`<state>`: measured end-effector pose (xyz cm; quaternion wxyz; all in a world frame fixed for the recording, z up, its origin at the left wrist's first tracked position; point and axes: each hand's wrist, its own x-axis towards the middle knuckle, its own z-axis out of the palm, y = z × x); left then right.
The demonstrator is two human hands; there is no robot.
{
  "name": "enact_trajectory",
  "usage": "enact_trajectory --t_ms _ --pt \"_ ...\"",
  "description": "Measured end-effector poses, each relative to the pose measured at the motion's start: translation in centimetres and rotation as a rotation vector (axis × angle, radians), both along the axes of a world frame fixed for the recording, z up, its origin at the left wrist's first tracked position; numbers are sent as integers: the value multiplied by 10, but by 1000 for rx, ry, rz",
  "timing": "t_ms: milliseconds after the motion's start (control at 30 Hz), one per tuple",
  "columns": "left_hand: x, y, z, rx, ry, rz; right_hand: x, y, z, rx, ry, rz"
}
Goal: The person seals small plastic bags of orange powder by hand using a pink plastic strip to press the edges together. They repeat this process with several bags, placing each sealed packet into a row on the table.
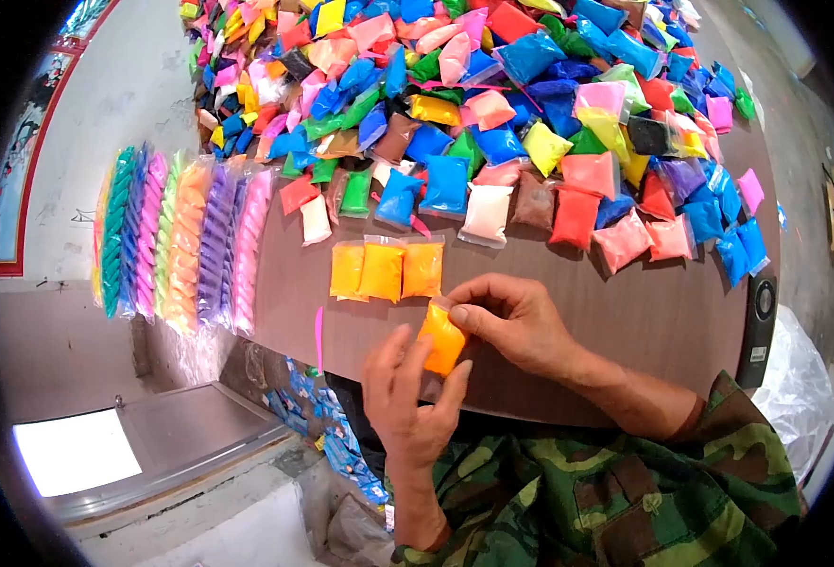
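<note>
A clear packet filled with orange material — call it the orange packet (443, 338) — is held at the near side of the bench (644, 331), tilted, its top corner pinched between the thumb and forefinger of the right hand (525, 326). Those fingers are closed on it. The left hand (405, 402) is open, fingers spread around the packet's left side and lower end; whether their tips touch it, I cannot tell.

Just beyond the hands, three more orange packets (382, 269) lie side by side in a short row; whether others lie beneath them is unclear. Past that row spreads a large heap of small filled packets (426, 113) in blue, red, pink, green, yellow, brown and white, overlapping too much to count. Two whitish packets (485, 215) lie along its near edge, well apart from each other.

To the left stand out at least eight long twisted pieces (186, 246) in clear sleeves, laid side by side, teal, pink, green, orange and purple among them. One slim pink stick (318, 340) lies on the bench between these and the left hand. At the bench's right edge sits one black device (757, 331) with a round face, with crumpled clear plastic (797, 387) beside it.
</note>
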<state>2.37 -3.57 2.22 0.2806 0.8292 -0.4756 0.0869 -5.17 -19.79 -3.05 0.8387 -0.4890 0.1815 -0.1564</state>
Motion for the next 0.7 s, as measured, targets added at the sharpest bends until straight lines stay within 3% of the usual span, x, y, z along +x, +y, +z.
enact_trajectory --t_ms 400,700 --pt "31 -28 -18 2 -137 81 3 -4 -1 5 12 -316" --pt "48 -55 -40 49 -316 178 1 -5 -2 -85 14 -263"
